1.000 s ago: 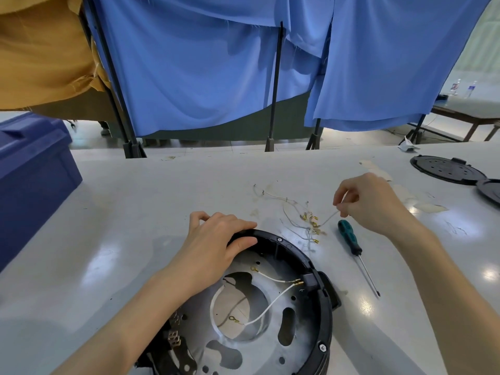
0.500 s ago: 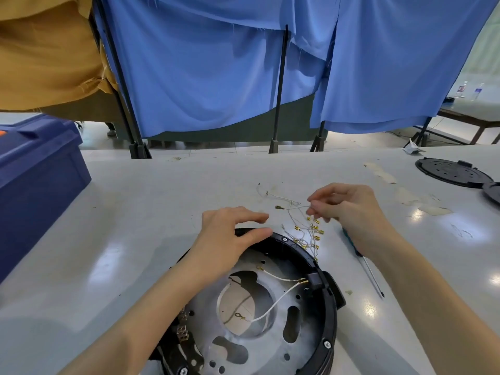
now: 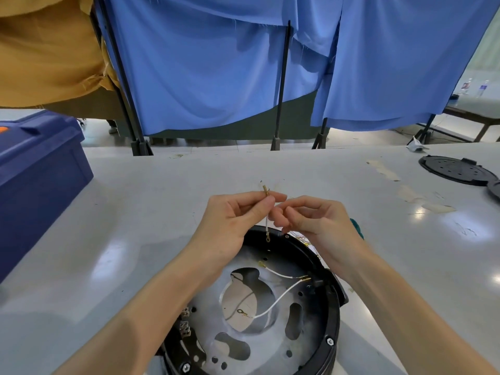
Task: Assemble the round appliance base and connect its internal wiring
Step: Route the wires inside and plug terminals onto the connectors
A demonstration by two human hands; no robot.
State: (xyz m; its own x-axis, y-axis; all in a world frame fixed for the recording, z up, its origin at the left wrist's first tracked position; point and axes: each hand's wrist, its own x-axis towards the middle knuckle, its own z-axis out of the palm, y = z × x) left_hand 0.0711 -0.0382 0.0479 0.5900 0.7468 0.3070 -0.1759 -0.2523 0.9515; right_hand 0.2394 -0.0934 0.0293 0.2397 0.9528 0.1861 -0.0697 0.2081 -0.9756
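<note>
The wire [image 3: 267,224] hangs nearly upright from the left hand [image 3: 232,217]. Thumb and forefinger pinch it near its top, with the brass terminal poking above them and the ring end dangling over the far rim of the base [image 3: 331,320]. The base lies directly below the grip and toward the person.

The right hand [image 3: 316,220] sits just beside the wire with curled fingers [image 3: 278,215]; whether they grip it I cannot tell.

Inside the base, two white leads [image 3: 273,304] run from the right rim. Loose wires [image 3: 305,239] and a screwdriver [image 3: 357,228] lie behind the right hand. The blue box [image 3: 40,169] on the left is closed, so its contents are hidden.
</note>
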